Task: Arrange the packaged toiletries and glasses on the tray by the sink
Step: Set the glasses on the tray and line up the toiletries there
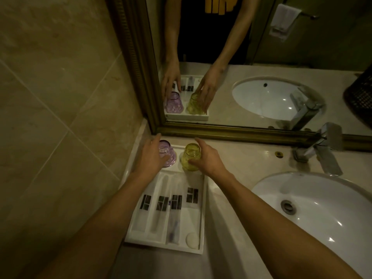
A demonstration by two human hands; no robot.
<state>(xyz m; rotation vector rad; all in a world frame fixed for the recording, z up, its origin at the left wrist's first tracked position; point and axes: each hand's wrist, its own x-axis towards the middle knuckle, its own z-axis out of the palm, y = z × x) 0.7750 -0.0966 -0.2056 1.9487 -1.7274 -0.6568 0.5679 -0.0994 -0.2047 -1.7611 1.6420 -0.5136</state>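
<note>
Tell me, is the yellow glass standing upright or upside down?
Upside down: the yellow glass shows its closed base on top and widens toward the tray.

A white oval ceramic sink (322, 200) is sunk into the pale beige marble bench (237, 158), with a round metal drain (288, 206) near its middle. Behind it, a squared chrome tap (320, 150) stands on the bench with its spout tilted out over the basin, and a small brass-coloured round fitting (279, 154) sits just beside the tap's base. A dark gold-framed wall mirror (231, 132) rises from the back of the bench. To the left, large beige wall tiles (60, 87) run diagonally. A white towel (283, 21) hanging on a rail shows in the mirror. A black woven basket (360, 93) shows at the right edge.
</note>
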